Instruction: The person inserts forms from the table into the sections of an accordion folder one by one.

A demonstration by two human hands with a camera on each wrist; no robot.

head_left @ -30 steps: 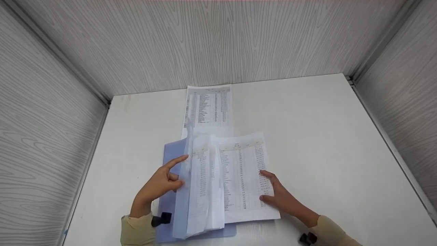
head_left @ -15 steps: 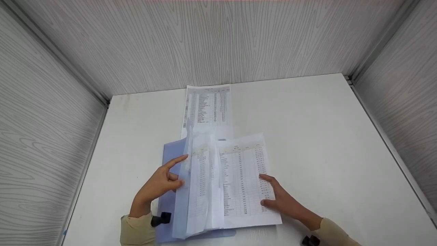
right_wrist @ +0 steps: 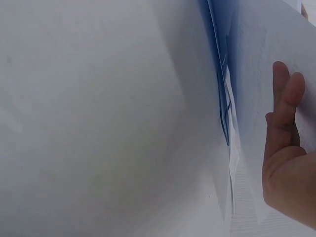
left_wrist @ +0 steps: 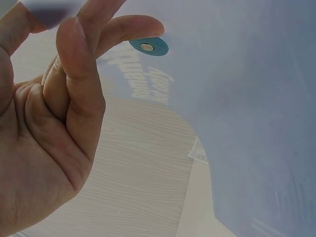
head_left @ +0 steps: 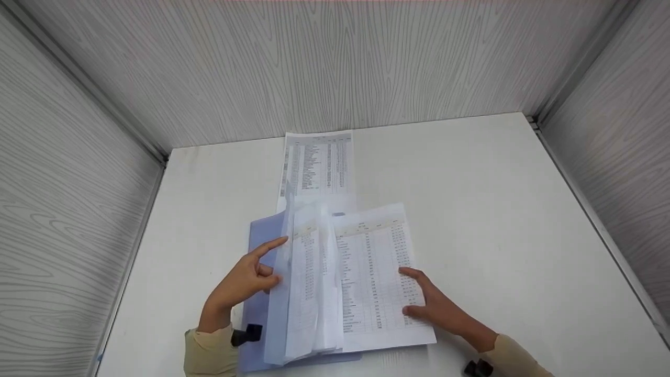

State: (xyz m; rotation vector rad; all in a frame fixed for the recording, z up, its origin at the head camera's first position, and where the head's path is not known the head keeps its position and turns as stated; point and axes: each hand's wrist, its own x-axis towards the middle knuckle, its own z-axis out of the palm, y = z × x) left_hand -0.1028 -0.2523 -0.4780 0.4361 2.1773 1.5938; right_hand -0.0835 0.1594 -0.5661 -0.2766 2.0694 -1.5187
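1. Main thing here is a translucent blue folder [head_left: 257,228], lying near the middle of the table, a bit left, with its cover flap [head_left: 276,327] lifted up off the part underneath.
2. Left hand [head_left: 243,280] is on that flap from the left. Thumb and index are gripping its edge, index stretched toward the far end, other fingers curled in.
3. The left wrist cam catches a teal snap button [left_wrist: 153,48] on the flap, a fingertip right at it, plus some white lettering [left_wrist: 140,79] that's too skewed to read.
4. Right hand [head_left: 432,303] has the right edge of a printed sheet [head_left: 369,283], thumb and fingers pinching it, index and thumb spread apart along that side. The sheet angles out right of the folder; text's too small to make out.
5. Between the flap and that sheet there's a bunch of loose papers [head_left: 306,272], partly fanned, edges uneven.
6. Another sheet [head_left: 320,165] with a table printed on it lies at the far side, its near end covered.
7. Surroundings: white table [head_left: 497,209], grey wood-grain walls [head_left: 340,63], beige sleeves [head_left: 210,353] with black gadgets [head_left: 254,333] at the wrists.
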